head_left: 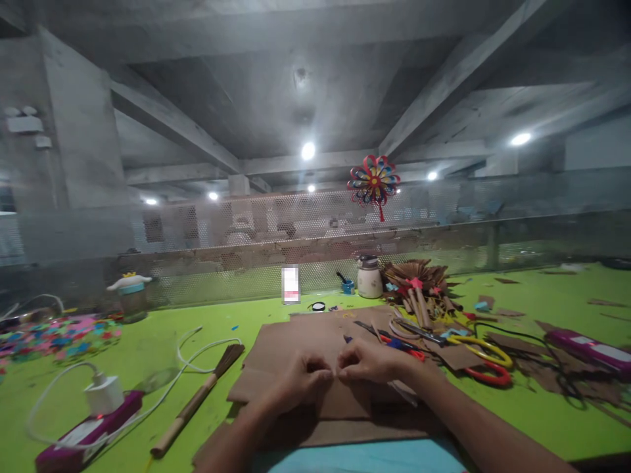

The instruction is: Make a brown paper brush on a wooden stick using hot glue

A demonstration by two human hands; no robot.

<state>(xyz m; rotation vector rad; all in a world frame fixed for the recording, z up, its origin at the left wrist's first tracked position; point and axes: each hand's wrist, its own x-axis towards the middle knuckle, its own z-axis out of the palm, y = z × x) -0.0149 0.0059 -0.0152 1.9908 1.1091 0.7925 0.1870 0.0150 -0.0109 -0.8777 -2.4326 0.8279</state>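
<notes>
Over a stack of brown cardboard sheets (276,341), my left hand (308,381) and my right hand (367,361) are close together, fingertips almost meeting. The fingers of both are pinched at the upper edge of a small piece of brown cardboard (344,401), which hangs down toward me. Right behind my right hand lie scissors with red and yellow handles (486,361) and other tools, partly covered by scraps. Left of the stack rests a brown paper broom-shaped bundle (200,401) with a rolled handle.
A purple power strip (89,433) with a white charger (104,394) and cable is at left, with colourful paper stars (69,335) behind. A white jug (369,279) stands near folded brown paper bundles (419,282). Another purple power strip (591,351) lies at right.
</notes>
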